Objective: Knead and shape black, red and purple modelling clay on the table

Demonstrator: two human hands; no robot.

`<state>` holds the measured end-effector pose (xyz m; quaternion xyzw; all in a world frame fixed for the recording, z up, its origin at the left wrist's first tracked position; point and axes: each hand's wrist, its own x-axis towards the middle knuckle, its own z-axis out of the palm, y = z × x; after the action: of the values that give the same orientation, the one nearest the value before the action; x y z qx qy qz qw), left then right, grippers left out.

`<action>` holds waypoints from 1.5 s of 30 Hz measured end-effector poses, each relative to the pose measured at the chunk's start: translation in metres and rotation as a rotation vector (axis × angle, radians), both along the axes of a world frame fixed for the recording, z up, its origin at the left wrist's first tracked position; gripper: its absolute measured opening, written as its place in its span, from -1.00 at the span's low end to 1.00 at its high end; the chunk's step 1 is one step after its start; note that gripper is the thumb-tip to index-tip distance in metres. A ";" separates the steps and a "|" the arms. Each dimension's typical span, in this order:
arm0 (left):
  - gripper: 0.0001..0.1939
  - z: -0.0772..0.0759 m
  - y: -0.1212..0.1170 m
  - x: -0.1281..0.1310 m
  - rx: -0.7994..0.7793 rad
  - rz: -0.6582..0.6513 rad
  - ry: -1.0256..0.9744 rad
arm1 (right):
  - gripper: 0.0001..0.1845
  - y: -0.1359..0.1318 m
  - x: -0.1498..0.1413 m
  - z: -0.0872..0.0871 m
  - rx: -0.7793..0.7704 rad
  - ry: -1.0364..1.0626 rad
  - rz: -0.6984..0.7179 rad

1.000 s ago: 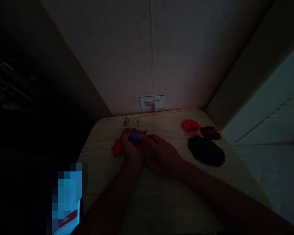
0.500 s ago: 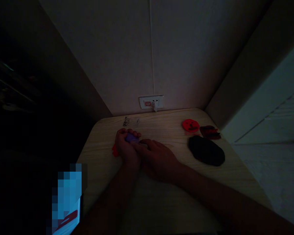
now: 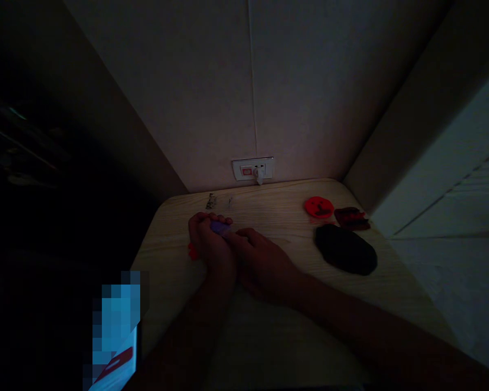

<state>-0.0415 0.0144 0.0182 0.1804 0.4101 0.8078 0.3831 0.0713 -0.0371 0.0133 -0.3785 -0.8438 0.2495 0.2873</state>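
Observation:
A lump of purple modelling clay [image 3: 220,228] lies cupped in my left hand [image 3: 214,247], whose fingers curl round its far side. My right hand [image 3: 264,266] meets the left one from the right, with its curled fingers pressed to the near edge of the clay. Its fingertips are partly hidden in the dim light. Red clay [image 3: 193,251] shows on the table just left of my left hand, mostly covered by it. To the right lie a flat black oval piece [image 3: 345,250], a red disc [image 3: 318,207] with dark marks like a face, and a dark red and black piece [image 3: 351,218].
The pale wooden table [image 3: 285,326] has rounded corners and stands against the wall. A socket [image 3: 252,169] with a plug in it sits just above its back edge. Black smudges [image 3: 212,201] mark the tabletop. A lit screen [image 3: 118,342], partly pixelated, is at lower left.
My hands stay together around the purple clay, with small shifts of the fingers. The left hand is turned slightly more over the clay. The view has moved a little.

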 end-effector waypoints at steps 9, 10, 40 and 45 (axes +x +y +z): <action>-0.89 0.001 -0.004 0.003 0.066 -0.031 0.100 | -0.03 0.002 0.003 -0.008 0.020 0.023 0.031; -0.90 0.001 -0.005 0.004 0.068 -0.026 0.122 | -0.01 0.003 0.003 -0.010 0.007 0.038 0.013; -0.57 -0.008 -0.011 -0.001 -0.032 -0.494 1.174 | -0.74 0.035 0.052 0.005 -0.887 1.089 -0.199; -0.56 -0.016 -0.011 -0.004 0.122 -0.417 1.350 | -0.70 0.037 0.055 -0.005 -0.692 0.782 -0.360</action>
<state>-0.0455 0.0037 0.0025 0.7376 0.4691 0.4507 0.1810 0.1261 0.0000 0.0087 -0.4685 -0.4648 0.5812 0.4761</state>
